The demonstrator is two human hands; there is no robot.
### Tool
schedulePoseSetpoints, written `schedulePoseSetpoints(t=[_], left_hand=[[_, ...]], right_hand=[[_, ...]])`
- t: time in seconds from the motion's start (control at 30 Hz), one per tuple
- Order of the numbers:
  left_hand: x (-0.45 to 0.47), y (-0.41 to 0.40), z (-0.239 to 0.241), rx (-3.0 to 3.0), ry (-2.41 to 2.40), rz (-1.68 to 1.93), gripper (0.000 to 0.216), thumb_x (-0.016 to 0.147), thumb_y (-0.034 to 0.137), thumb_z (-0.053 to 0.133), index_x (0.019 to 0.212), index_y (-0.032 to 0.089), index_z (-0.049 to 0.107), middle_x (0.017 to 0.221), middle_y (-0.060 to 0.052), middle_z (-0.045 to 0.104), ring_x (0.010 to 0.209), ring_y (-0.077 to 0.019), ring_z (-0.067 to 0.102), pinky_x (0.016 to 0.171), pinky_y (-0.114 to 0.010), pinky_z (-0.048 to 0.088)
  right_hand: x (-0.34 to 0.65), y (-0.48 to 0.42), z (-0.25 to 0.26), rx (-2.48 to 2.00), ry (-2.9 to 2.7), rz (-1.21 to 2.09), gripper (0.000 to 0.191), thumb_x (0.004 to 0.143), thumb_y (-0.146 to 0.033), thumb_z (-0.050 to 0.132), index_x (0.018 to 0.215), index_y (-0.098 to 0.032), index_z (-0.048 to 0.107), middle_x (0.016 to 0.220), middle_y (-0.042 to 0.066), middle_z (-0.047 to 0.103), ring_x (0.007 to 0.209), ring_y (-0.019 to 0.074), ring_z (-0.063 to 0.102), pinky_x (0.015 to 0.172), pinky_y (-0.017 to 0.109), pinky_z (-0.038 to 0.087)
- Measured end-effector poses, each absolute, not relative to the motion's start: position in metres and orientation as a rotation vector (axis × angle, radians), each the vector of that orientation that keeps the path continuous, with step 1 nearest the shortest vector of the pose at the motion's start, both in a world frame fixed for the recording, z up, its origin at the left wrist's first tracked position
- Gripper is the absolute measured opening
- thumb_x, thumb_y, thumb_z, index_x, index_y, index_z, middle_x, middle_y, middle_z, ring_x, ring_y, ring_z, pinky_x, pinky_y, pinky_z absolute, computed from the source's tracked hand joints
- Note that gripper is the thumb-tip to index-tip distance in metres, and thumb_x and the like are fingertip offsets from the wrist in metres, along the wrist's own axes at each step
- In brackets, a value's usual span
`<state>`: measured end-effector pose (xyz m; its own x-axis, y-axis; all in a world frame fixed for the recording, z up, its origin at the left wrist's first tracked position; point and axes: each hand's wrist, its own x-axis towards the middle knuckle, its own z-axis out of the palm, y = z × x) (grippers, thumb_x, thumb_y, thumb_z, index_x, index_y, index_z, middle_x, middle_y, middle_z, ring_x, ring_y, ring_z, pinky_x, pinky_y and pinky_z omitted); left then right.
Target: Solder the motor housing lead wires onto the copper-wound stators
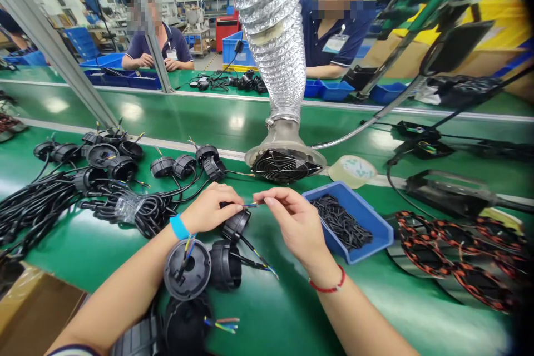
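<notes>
My left hand [217,208] is closed around thin coloured wires [250,205], whose ends point right. Facing it, my right hand [294,219] pinches with thumb and forefinger at those wire tips. A small black tube seems to be between these fingertips, mostly hidden. Just under my left hand lies a round black plastic housing [236,226]. Nearer to me are another black housing [226,267] and an open black cap [187,270] with wires rising from its middle. To the right of my right hand stands a blue bin [367,253] of short black tubes [340,222].
Black cables [125,206] with caps spread over the left of the green bench [267,322]. A fan hood [287,164] hangs from a silver duct [271,28] behind my hands. Copper-wound rings [459,256] and a tape roll [352,171] sit right. Two co-workers sit across.
</notes>
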<state>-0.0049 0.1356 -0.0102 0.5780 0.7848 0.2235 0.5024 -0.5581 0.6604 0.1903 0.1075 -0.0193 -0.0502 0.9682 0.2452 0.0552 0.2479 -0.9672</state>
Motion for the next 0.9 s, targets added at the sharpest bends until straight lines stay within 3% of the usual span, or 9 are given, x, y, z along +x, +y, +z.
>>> schedulePoseSetpoints(t=[0.37, 0.53, 0.9], left_hand=[[-0.004, 0.135, -0.010, 2.246, 1.046, 0.708, 0.018, 0.089, 0.026, 0.051, 0.083, 0.018, 0.067, 0.085, -0.003, 0.069, 0.082, -0.0171, 0.060, 0.084, -0.033, 0.036], [-0.003, 0.135, -0.010, 2.212, 1.097, 0.692, 0.016, 0.088, 0.025, 0.052, 0.083, 0.018, 0.065, 0.086, -0.002, 0.068, 0.082, -0.0170, 0.059, 0.083, -0.032, 0.036], [-0.003, 0.136, -0.013, 2.224, 1.108, 0.679, 0.013, 0.087, 0.026, 0.054, 0.083, 0.018, 0.064, 0.082, -0.001, 0.065, 0.080, -0.0161, 0.057, 0.084, -0.032, 0.036]], right_hand=[[0.199, 0.112, -0.015, -1.179, -1.687, 0.753, 0.015, 0.086, -0.030, 0.053, 0.085, -0.021, 0.065, 0.086, 0.003, 0.072, 0.081, 0.0176, 0.066, 0.077, 0.031, 0.050], [0.196, 0.112, -0.021, -1.213, -1.744, 0.798, 0.016, 0.085, -0.034, 0.054, 0.082, -0.021, 0.063, 0.080, 0.002, 0.070, 0.073, 0.0168, 0.064, 0.068, 0.028, 0.049], [0.184, 0.113, -0.028, -1.157, -1.754, 0.821, 0.014, 0.085, -0.031, 0.054, 0.082, -0.020, 0.062, 0.078, 0.002, 0.068, 0.071, 0.0157, 0.061, 0.068, 0.027, 0.048]])
